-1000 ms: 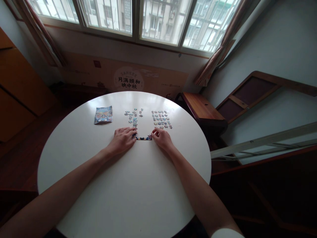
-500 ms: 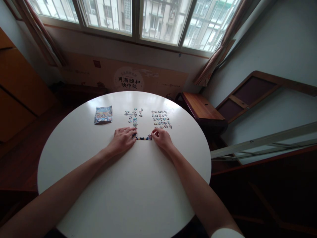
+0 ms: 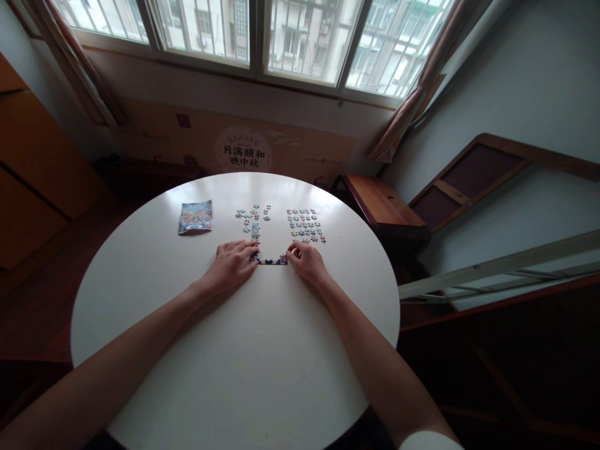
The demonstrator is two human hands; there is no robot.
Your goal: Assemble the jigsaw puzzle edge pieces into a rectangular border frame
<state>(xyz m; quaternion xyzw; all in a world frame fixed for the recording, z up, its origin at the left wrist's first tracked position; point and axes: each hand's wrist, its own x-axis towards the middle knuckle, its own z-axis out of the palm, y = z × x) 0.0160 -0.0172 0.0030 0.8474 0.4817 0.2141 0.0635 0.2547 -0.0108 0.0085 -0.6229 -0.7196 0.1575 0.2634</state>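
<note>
On the white table lies a joined strip of jigsaw puzzle (image 3: 269, 262), running along the bottom and up the left side in an L shape. My left hand (image 3: 233, 259) rests flat over the left corner of this strip, its fingers stretched out and covering part of it. At the strip's right end my right hand (image 3: 304, 259) pinches a small puzzle piece (image 3: 284, 257) between thumb and fingers; the fingers partly hide it. Loose puzzle pieces (image 3: 304, 224) lie in rows beyond my right hand. A looser group of puzzle pieces (image 3: 245, 214) lies beyond my left hand.
A printed picture sheet (image 3: 195, 217) lies on the round white table (image 3: 225, 362), left of the pieces. Right of the table stands a wooden stool or bench (image 3: 387, 203). Windows with bars (image 3: 300, 44) are behind, above a cardboard panel (image 3: 300, 147) with lettering.
</note>
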